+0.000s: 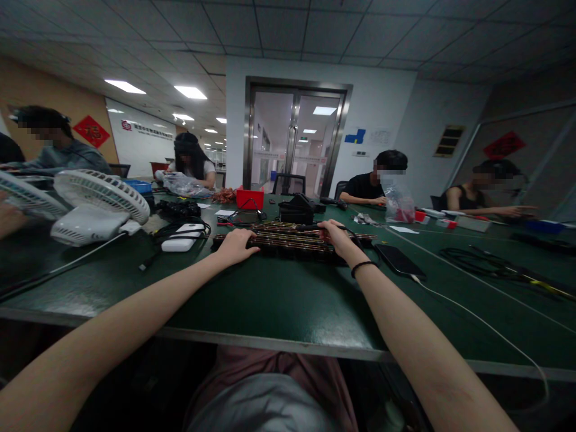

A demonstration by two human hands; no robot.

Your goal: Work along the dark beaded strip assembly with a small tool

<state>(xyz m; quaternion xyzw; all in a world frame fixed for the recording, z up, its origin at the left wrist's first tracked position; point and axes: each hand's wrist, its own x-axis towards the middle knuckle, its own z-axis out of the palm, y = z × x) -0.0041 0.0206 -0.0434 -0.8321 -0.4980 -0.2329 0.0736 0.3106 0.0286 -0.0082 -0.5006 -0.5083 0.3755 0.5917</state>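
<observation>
A row of long, thin strips (288, 241) with dark bodies and gold and copper-coloured lines lies side by side on the green table in front of me. My left hand (236, 246) rests on the left end of these strips, thumb apart from the fingers. Over their right part, my right hand (333, 236) pinches a slim black pen-shaped tool (307, 228) that points left. Its tip is too small to make out. A dark cable runs from it past my wrist, which wears a black band.
Left of the strips lie a white power bank (182, 237) with black cables and a white fan (101, 204). A red box (250, 198) and black equipment (297, 210) stand behind. A phone (400, 261) on a white cable lies right. Several people sit around the table.
</observation>
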